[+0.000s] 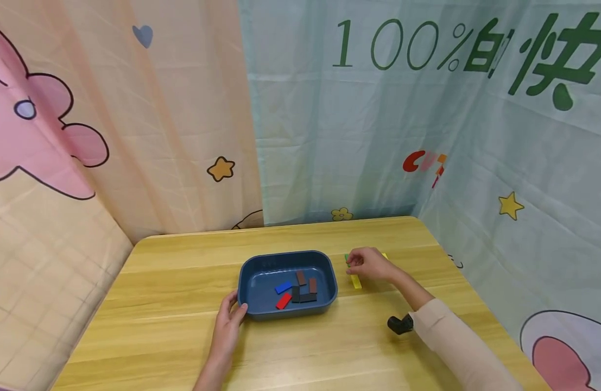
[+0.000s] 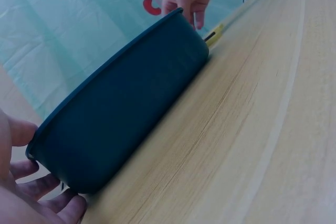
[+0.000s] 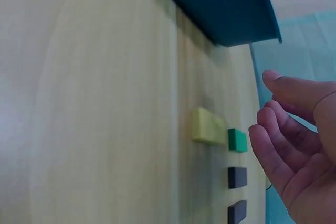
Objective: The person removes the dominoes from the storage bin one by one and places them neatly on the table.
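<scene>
In the head view my left hand [image 1: 227,320] grips the left end of a dark blue rectangular tub [image 1: 300,313], thumb at the rim and fingers against the outer wall. Inside lie a blue block [image 1: 283,287], a red block [image 1: 283,301], brown blocks [image 1: 301,278] and black blocks [image 1: 308,297]. To the right of the tub my right hand [image 1: 373,264] hovers over the table, fingers loosely bent and nothing between them. Below its fingers the right wrist view shows a yellow block [image 3: 208,126], a green block [image 3: 237,140] and dark blocks [image 3: 237,177].
The wood-grain table [image 1: 173,304] carries everything. A small black object [image 1: 400,325] shows beside the right sleeve [image 1: 451,336]. Printed curtains [image 1: 329,136] hang behind the table's far edge and along its sides.
</scene>
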Action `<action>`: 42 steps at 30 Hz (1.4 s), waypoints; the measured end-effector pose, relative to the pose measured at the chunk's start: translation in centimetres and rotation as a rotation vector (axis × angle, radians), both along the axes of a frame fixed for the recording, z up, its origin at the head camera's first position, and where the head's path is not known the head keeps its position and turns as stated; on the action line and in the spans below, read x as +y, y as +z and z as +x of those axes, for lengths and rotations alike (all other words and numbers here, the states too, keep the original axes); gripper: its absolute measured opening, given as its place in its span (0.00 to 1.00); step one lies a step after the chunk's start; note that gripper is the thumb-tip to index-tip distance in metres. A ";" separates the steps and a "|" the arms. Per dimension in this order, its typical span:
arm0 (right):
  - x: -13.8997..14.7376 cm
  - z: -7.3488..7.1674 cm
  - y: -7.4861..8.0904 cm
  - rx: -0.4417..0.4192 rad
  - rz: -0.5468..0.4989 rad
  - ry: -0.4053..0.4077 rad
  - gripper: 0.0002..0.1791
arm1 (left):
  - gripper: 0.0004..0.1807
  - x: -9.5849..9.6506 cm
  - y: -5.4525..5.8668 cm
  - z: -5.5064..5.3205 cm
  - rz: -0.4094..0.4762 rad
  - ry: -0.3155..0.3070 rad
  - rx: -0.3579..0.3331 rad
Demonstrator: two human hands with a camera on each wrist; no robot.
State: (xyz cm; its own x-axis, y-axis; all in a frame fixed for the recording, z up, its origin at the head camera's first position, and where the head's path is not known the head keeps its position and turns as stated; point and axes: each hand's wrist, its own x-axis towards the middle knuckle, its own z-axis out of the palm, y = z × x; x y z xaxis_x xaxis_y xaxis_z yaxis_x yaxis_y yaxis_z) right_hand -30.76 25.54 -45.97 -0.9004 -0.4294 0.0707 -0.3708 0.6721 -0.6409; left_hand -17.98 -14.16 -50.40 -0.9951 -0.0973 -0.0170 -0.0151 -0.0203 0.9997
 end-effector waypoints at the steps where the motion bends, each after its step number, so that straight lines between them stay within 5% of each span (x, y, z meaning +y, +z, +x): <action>1: -0.2 -0.1 0.2 0.007 0.004 0.007 0.09 | 0.28 0.0 0.0 0.0 0.002 0.000 0.001; 9: -2.0 -0.7 2.1 0.040 0.011 0.069 0.12 | 0.28 0.0 -0.2 0.0 0.022 0.004 0.013; 24: -5.5 -1.1 4.7 -0.031 0.012 0.113 0.14 | 0.29 -0.2 -0.5 0.2 0.008 -0.001 -0.015; 42: -10.8 -2.6 6.3 -0.026 0.104 0.335 0.15 | 0.29 -0.1 0.0 0.1 0.008 0.000 -0.008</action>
